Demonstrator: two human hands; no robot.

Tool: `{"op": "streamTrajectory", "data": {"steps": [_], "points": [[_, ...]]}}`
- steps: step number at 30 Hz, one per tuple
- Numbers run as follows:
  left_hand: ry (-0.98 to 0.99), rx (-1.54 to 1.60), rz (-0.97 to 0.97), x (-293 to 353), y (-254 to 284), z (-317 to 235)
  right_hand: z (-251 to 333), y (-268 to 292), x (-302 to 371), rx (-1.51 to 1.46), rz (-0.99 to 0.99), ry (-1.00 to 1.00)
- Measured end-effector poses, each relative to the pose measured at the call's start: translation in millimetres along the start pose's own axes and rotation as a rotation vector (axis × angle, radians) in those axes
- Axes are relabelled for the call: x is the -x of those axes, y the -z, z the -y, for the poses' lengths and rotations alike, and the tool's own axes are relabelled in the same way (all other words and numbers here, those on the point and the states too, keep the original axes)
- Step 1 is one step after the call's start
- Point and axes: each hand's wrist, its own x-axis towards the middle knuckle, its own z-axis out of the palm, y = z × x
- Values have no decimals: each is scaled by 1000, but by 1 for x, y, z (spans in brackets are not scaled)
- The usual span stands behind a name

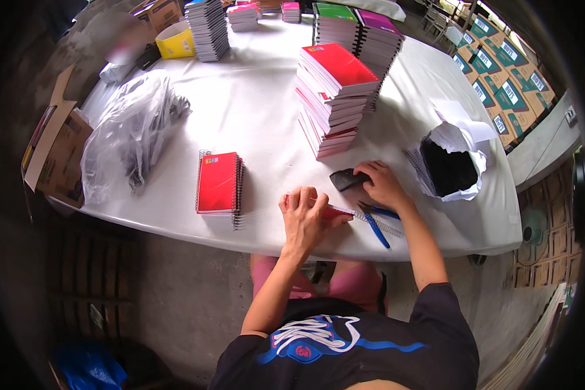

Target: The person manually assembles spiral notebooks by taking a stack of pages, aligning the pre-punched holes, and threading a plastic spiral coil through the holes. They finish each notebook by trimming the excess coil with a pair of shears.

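Near the table's front edge my left hand [303, 218] is closed round a red-covered notebook [337, 212], held with its bound edge toward the right. A metal spiral coil [387, 226] sticks out past the end of that notebook. My right hand [385, 186] has its fingers curled over a small dark block-like object [349, 179] lying on the table; its exact kind does not show. Pliers with blue handles [376, 232] lie below my right wrist, beside the coil. To the left lies a small pile of red spiral-bound notebooks [218, 183].
A tall stack of red notebooks [335, 97] stands ahead, with green and purple spiral notebooks [357, 29] behind. Dark coils sit in torn white paper [458, 162] at the right. A clear plastic bag [127, 140] and an open cardboard box [62, 153] are at the left.
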Motion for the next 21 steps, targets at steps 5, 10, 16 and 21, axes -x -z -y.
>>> {"op": "streamTrajectory", "data": {"steps": [5,10,16,21], "points": [[6,76,62,5,-1,6,12,-10,22,-1516,55,1],[-9,80,101,5,-2,10,24,-8,33,-1511,190,46],[-61,155,55,2,0,11,21,8,21,-1115,193,-68],[-68,182,8,-4,6,11,36,8,16,-896,165,-192]]}}
